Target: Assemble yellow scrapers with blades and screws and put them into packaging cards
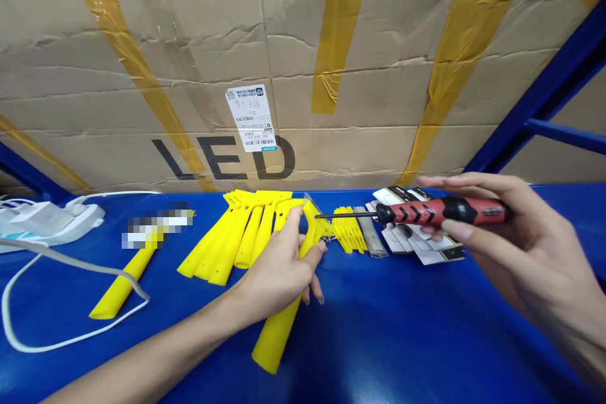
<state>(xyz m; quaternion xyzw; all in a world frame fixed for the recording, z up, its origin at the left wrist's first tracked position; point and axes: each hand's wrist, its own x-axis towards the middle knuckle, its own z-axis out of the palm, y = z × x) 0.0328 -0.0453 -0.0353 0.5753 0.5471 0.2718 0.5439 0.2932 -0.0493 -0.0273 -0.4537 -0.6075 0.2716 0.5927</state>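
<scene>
Faces a big, taped cardboard box [388, 44] right across the back, just behind the far edge of the blue table [402, 334]. Finds slanting blue bars [544, 95] at the back on either side, bounding the space there. Has open blue surface for moving between the two hands and toward the near side, but less room at the back, along a row of small goods.

Grasps the red-and-black screwdriver [426, 211] in the right hand [530, 259], loosely curled, with fingers over the top and thumb below. Points the thin shaft leftward, nearly level, with the tip at the head of the held yellow handle [279, 338]. Cannot tell whether tip and head touch.

Grips that handle near its head in the left hand [284, 265], with one digit stretched up beside the head and others closed around. Slants the free end toward the near side, over the table.

Has a pile of yellow handles [222, 243] just beyond the left hand, and a white power strip [71, 227] at far left, with a cable [38, 347] looping across a lone yellow handle [120, 284]. Sees printed cards [426, 249] behind the screwdriver, then grey strips [372, 237] and small yellow toothed pieces [349, 233] beside them.
</scene>
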